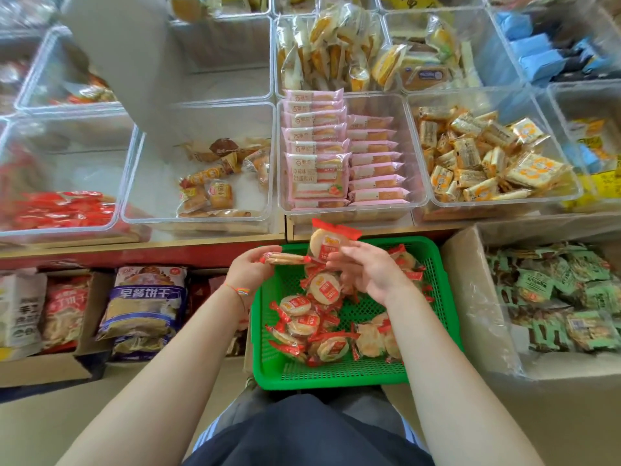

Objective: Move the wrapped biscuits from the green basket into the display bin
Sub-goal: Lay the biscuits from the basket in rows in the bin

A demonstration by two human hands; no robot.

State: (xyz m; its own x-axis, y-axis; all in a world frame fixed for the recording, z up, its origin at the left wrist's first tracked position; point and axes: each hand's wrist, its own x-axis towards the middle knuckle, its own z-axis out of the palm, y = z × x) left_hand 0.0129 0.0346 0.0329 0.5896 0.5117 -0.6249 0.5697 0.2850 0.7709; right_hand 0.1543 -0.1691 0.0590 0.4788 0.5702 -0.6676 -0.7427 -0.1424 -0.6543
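Our lap is closest, then the green basket (356, 371) of wrapped biscuits (302, 317), and above it our left hand (250, 269) pinches one flat biscuit (285, 258) while our right hand (368, 269) grips another biscuit (327, 242) upright, near the clear bin (349, 210).

Clear bins (349, 210) on wooden shelf (141, 245)

A snack shop: clear display bins (349, 210) of wrapped snacks, stock cartons (470, 297) below.
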